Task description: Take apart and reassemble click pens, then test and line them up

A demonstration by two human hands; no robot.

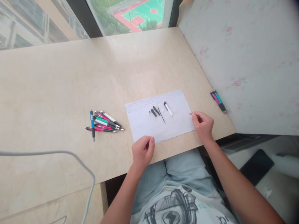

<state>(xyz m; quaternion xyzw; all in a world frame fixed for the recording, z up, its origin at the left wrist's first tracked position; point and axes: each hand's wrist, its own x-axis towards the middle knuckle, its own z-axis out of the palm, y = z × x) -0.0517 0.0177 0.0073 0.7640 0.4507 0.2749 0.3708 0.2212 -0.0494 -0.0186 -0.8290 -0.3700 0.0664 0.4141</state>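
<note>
A sheet of white paper (142, 127) with lines of handwriting along its far edge lies on the table. On it are parts of a pen taken apart: a white pen barrel (168, 109) with a dark clip, a thin black refill (161, 115), two short black pieces (154, 111) and a few tiny bits too small to name. My left hand (143, 151) rests with curled fingers at the paper's near edge. Closed as well, my right hand (202, 125) lies at the paper's right edge. Nothing shows inside either hand.
A pile of click pens (105, 122) in several colours lies left of the paper. Two more pens (218, 101), purple and green, sit against the flowered wall panel (245, 62). A grey cable (70, 153) crosses the left front of the table. Windows line the back edge.
</note>
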